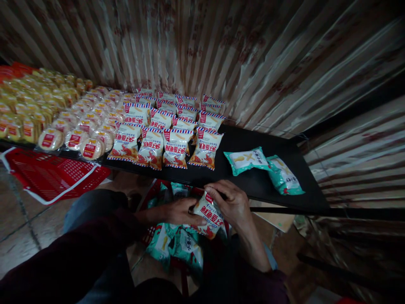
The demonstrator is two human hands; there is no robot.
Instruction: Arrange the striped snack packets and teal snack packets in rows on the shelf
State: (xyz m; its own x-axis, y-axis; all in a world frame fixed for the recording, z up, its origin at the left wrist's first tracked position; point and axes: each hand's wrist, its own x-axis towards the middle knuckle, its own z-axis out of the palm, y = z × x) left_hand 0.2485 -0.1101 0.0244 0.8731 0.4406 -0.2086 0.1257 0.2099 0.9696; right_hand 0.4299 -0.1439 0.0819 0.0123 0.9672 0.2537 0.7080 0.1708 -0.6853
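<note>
Between my two hands is a white and orange snack bag [209,215] with red lettering, held above a red basket [148,236]. My left hand [180,212] grips its left side, thumb across the front. My right hand [232,200] pinches its upper right corner. Beneath, several green snack bags [186,245] fill the basket between my knees. On the black shelf [243,185] in front, matching white and orange bags [179,147] stand upright in rows. Two green snack bags [248,160] lie flat toward the shelf's right end.
Farther left on the shelf sit round wrapped crackers [87,137] and yellow packets [28,105]. An overturned-looking red basket [60,173] with a white handle rests on the tiled floor below. A pleated curtain [190,46] hangs right behind the shelf.
</note>
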